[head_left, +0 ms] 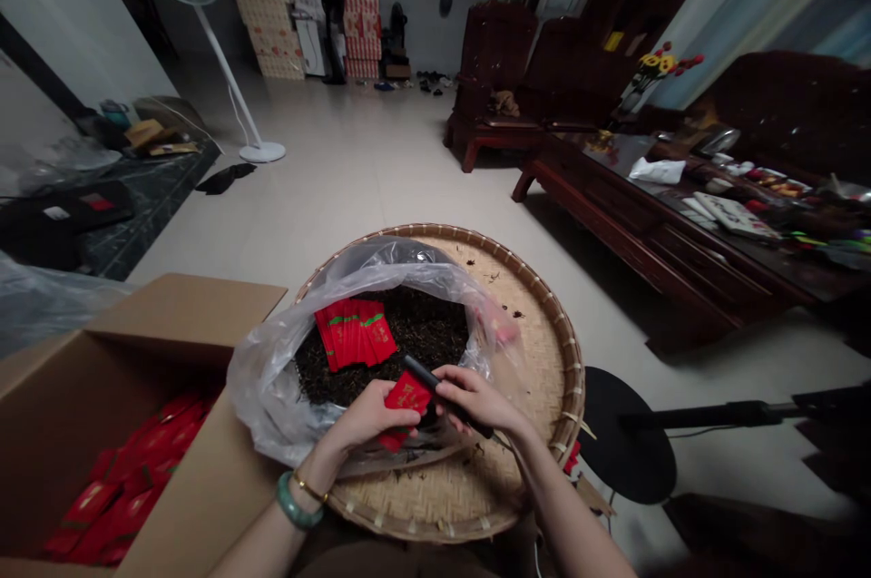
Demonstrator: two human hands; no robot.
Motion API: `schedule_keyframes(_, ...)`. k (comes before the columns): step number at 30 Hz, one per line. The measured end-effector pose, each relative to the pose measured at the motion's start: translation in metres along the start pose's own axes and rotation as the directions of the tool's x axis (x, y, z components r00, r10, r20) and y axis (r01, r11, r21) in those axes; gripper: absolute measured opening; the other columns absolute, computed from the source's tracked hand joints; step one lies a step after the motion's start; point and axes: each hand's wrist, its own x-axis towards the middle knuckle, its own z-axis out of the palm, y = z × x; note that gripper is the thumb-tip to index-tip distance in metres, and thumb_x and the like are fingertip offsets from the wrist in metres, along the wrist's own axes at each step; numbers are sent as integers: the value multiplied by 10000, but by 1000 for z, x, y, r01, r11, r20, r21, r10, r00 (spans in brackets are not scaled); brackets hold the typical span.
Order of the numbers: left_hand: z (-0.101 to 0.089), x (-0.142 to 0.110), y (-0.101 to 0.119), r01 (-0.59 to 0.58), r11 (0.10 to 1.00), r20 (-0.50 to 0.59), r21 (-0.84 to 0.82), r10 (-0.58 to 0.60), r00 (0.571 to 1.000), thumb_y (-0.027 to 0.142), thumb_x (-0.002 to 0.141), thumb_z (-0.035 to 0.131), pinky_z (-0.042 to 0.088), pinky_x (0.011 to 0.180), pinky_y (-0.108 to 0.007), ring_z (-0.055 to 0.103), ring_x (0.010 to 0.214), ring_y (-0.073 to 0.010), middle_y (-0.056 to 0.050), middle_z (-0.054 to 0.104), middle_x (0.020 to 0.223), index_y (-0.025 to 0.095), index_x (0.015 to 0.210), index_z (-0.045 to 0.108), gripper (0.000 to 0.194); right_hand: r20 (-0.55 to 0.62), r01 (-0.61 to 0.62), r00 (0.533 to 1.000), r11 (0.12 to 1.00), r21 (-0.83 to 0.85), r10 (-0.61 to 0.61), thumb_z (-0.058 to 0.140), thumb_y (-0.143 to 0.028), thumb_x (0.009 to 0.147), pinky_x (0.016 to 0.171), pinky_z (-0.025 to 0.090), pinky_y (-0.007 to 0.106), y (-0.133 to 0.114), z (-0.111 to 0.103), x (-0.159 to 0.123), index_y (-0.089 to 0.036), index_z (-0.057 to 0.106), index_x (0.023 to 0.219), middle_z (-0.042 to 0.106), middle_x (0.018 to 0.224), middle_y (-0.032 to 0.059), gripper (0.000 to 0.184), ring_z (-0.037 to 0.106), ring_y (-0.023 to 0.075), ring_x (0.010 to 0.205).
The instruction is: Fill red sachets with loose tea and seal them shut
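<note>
My left hand (371, 419) is closed on a small red packet (406, 398), held over a clear plastic bag (272, 378) of dark loose tea leaves (422, 328). My right hand (476, 398) is closed on a black scoop handle (435, 386) whose end points into the packet's mouth. A fan of several more red packets (355, 333) lies on the tea in the bag. The bag rests in a round woven bamboo tray (544, 351). A green bangle is on my left wrist.
An open cardboard box (170, 324) at the left holds several red packets (122, 487). A dark wooden coffee table (680, 233) with clutter stands right. A black round stand base (630, 442) sits beside the tray. A white standing fan (204, 15) and stacked boxes stand far back.
</note>
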Motion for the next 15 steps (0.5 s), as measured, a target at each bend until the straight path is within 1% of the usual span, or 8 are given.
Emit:
schedule_keyframes(2, 3, 0, 2, 11, 1000, 4, 0, -11, 1000, 381, 509, 829, 492, 582, -265, 605, 572, -155, -32, 662, 697, 92, 795, 665, 438, 28, -28, 999, 997, 71, 26, 570, -564, 779, 340, 352, 168, 4, -3, -1, -193, 543, 966, 597, 664, -44, 417, 466, 59, 375)
schedule_keyframes(4, 4, 0, 2, 21, 1000, -2, 0, -21, 1000, 384, 496, 835, 485, 565, -257, 600, 555, -153, -25, 657, 664, 88, 777, 660, 444, 23, -21, 1000, 995, 94, 19, 573, -600, 755, 337, 344, 171, 8, -8, -3, -191, 531, 984, 597, 673, -41, 471, 457, 58, 374)
schedule_keyframes(6, 2, -1, 1, 23, 1000, -24, -13, -23, 999, 393, 487, 842, 491, 569, -260, 613, 573, -162, -37, 671, 687, 85, 777, 658, 461, -23, -4, 1000, 997, 77, 6, 548, -616, 764, 337, 330, 176, 12, -14, -5, -190, 518, 1030, 599, 696, -33, 503, 450, 60, 380)
schedule_keyframes(7, 1, -2, 0, 22, 999, -40, -24, -23, 999, 401, 485, 844, 496, 576, -263, 624, 588, -168, -50, 685, 722, 86, 786, 658, 474, -65, 1, 998, 999, 39, 1, 531, -610, 778, 343, 329, 180, 15, -17, -6, -190, 513, 1050, 601, 708, -27, 501, 452, 65, 388)
schedule_keyframes(9, -2, -4, -2, 22, 998, -76, -56, -26, 997, 418, 480, 849, 504, 585, -266, 645, 614, -179, -80, 708, 816, 93, 819, 655, 508, -190, 10, 981, 992, -127, -34, 528, -560, 805, 400, 375, 202, 24, -25, -7, -187, 522, 1061, 616, 747, -8, 453, 500, 90, 451)
schedule_keyframes(11, -5, -7, -2, 25, 996, -102, -89, -34, 994, 429, 474, 852, 504, 580, -264, 657, 619, -184, -98, 715, 879, 102, 852, 645, 541, -306, 8, 943, 925, -380, -134, 582, -467, 802, 540, 453, 250, 37, -32, -7, -174, 549, 1041, 640, 819, 27, 379, 579, 143, 608)
schedule_keyframes(13, -7, -9, -3, 20, 994, -112, -105, -32, 993, 434, 480, 849, 498, 569, -260, 660, 621, -187, -100, 716, 889, 108, 859, 637, 543, -339, -10, 911, 808, -588, -235, 637, -358, 773, 685, 475, 305, 50, -36, -7, -159, 563, 1039, 650, 880, 56, 341, 603, 193, 756)
schedule_keyframes(15, -7, -11, -2, -2, 996, -119, -92, -9, 993, 428, 497, 838, 490, 570, -258, 654, 620, -183, -95, 715, 870, 108, 845, 638, 513, -320, -25, 904, 711, -703, -284, 663, -280, 744, 769, 465, 341, 57, -36, -7, -151, 563, 1066, 651, 939, 78, 362, 600, 222, 840)
